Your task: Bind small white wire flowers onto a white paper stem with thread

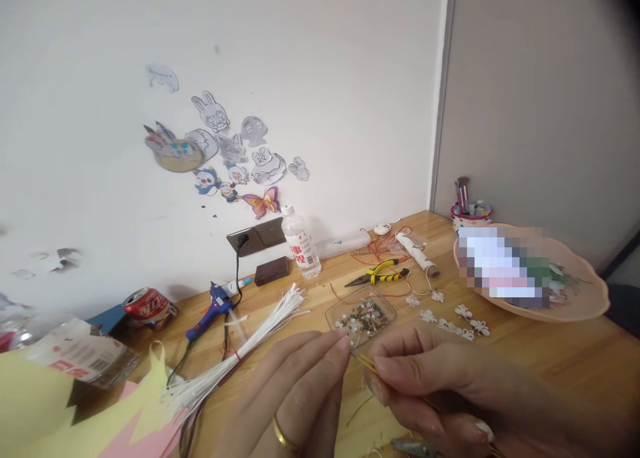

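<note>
My left hand (pixel 300 385), with a gold ring on one finger, has its fingers pressed together at the tips; whatever they pinch is too small or hidden to make out. Close by, my right hand (pixel 430 378) is closed around slim yellow tweezers (pixel 367 363), whose tips point at my left fingertips. Behind both hands lies a clear shallow tray (pixel 367 317) of mixed beads and small pieces. Several white flower-shaped knots (pixel 463 311) are scattered beyond my right hand. A grey metal tool (pixel 413 448) shows partly below it.
Pliers (pixel 377 273) with yellow-black handles lie behind the tray. A white bundle of thin stems (pixel 250 335), a blue glue gun (pixel 210 315) and a red can (pixel 149 307) are leftward. A bottle (pixel 301 245) stands by the wall; a peach basin (pixel 585 291) sits right.
</note>
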The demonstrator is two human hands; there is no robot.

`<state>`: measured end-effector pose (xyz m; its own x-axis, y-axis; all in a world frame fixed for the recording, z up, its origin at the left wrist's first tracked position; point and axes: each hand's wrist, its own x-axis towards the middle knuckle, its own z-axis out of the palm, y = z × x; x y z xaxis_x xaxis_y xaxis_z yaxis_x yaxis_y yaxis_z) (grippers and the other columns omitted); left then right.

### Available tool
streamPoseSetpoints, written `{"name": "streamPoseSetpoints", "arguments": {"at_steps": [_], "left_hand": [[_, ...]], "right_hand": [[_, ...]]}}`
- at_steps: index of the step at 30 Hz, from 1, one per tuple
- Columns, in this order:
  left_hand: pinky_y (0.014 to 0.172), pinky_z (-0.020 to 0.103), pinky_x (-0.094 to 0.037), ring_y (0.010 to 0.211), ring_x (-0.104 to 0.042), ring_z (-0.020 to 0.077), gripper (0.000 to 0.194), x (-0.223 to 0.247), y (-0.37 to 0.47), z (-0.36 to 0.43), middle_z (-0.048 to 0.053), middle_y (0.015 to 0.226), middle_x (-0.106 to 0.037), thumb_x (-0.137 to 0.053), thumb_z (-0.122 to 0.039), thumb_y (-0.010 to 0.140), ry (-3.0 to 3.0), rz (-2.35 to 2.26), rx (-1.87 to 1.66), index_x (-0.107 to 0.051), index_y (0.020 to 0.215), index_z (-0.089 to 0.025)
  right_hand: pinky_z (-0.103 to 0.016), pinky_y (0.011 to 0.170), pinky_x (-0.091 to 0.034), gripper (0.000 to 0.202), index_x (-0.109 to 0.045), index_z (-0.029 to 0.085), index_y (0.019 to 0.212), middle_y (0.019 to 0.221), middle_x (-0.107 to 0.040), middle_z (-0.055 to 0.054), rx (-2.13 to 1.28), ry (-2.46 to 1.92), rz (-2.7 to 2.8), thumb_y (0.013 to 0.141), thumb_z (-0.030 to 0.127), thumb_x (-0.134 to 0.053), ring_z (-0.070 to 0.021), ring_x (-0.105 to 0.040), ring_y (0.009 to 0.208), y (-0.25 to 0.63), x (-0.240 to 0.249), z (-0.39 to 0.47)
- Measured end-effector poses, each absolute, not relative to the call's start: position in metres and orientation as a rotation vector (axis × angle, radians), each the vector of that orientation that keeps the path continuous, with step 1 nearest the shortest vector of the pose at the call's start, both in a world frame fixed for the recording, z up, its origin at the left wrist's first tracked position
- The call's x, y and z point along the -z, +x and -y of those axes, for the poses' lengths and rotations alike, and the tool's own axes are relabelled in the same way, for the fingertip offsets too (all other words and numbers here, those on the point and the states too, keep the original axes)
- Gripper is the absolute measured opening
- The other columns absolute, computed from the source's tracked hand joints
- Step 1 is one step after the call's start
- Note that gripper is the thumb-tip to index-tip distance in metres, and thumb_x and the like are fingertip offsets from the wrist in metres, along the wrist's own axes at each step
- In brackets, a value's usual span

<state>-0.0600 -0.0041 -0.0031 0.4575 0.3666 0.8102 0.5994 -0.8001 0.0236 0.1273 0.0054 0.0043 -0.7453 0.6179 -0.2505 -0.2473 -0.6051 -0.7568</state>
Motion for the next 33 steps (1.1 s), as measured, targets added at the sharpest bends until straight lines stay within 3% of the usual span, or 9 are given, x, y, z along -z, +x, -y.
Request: {"name": "streamPoseSetpoints", "arguments": {"at_steps": [9,16,19,21,23,25,28,33], "left_hand": [[0.075,0.028,-0.052,0.087,-0.058,0.017,0.034,0.002,-0.065,-0.006,0.008,0.089,-0.067,-0.062,-0.004,0.068,-2.491,0.731,0.97,-0.056,0.101,-0.01],[0.079,0.035,-0.049,0.101,-0.051,0.0245,0.029,0.006,-0.072,0.003,0.014,0.101,-0.063,-0.047,-0.008,0.079,-2.492,0.77,0.809,-0.055,0.107,-0.006],[0.079,0.032,-0.048,0.097,-0.052,0.0223,0.028,0.014,-0.069,-0.003,0.012,0.096,-0.064,-0.051,-0.004,0.076,-2.435,0.827,0.928,-0.058,0.103,-0.008],[0.08,0.031,-0.047,0.093,-0.054,0.0203,0.029,0.019,-0.066,-0.01,0.01,0.092,-0.065,-0.054,-0.001,0.073,-2.379,0.839,0.984,-0.058,0.101,-0.008],[0.081,0.032,-0.046,0.092,-0.054,0.0202,0.032,0.023,-0.065,-0.016,0.01,0.091,-0.064,-0.056,0.001,0.07,-2.357,0.87,1.007,-0.058,0.1,-0.009],[0.077,0.032,-0.047,0.088,-0.055,0.0197,0.031,0.023,-0.064,-0.021,0.01,0.088,-0.064,-0.058,0.002,0.069,-2.394,0.899,1.05,-0.058,0.098,-0.009],[0.067,0.028,-0.048,0.076,-0.057,0.0162,0.026,0.02,-0.062,-0.025,0.008,0.08,-0.064,-0.057,0.002,0.069,-2.463,0.902,1.161,-0.059,0.091,-0.01],[0.063,0.026,-0.049,0.072,-0.057,0.0139,0.028,0.015,-0.059,-0.025,0.005,0.076,-0.064,-0.056,0.005,0.068,-2.516,0.939,1.197,-0.058,0.089,-0.013]], "right_hand": [[-0.012,0.028,-0.014,0.02,-0.053,0.012,0.067,0.048,-0.04,0.007,-2.463,-0.635,0.851,0.084,0.02,-0.045,0.002,-0.022,0.029,0.13,-0.002,-0.013],[-0.012,0.029,-0.015,0.023,-0.05,0.013,0.07,0.049,-0.039,0.007,-2.335,-0.729,1.128,0.084,0.029,-0.042,0.0009,-0.02,0.03,0.125,-0.001,-0.014],[-0.013,0.032,-0.025,0.016,-0.053,0.018,0.088,0.054,-0.05,0.005,-1.656,-1.041,1.688,0.08,0.03,-0.046,-0.0031,-0.037,0.036,0.121,0.005,-0.009],[-0.018,0.039,-0.033,0.028,-0.051,0.021,0.102,0.065,-0.059,0.001,-0.76,-1.252,1.998,0.075,0.024,-0.053,-0.0099,-0.051,0.049,0.12,0.012,-0.004],[-0.023,0.043,-0.035,0.029,-0.052,0.018,0.105,0.071,-0.063,-0.003,0.14,-1.252,2.082,0.077,0.016,-0.048,-0.0151,-0.056,0.056,0.119,0.019,0.002],[-0.027,0.046,-0.035,0.027,-0.055,0.013,0.101,0.074,-0.065,-0.006,0.632,-1.145,2.075,0.081,0.011,-0.039,-0.0166,-0.058,0.059,0.118,0.023,0.006],[-0.029,0.049,-0.035,0.026,-0.059,0.011,0.095,0.074,-0.066,-0.005,0.79,-1.078,2.054,0.083,0.009,-0.036,-0.0167,-0.058,0.062,0.116,0.023,0.008],[-0.029,0.052,-0.036,0.024,-0.062,0.013,0.086,0.067,-0.063,-0.003,0.603,-1.082,2.061,0.081,0.008,-0.04,-0.0162,-0.056,0.061,0.116,0.023,0.002]]}}
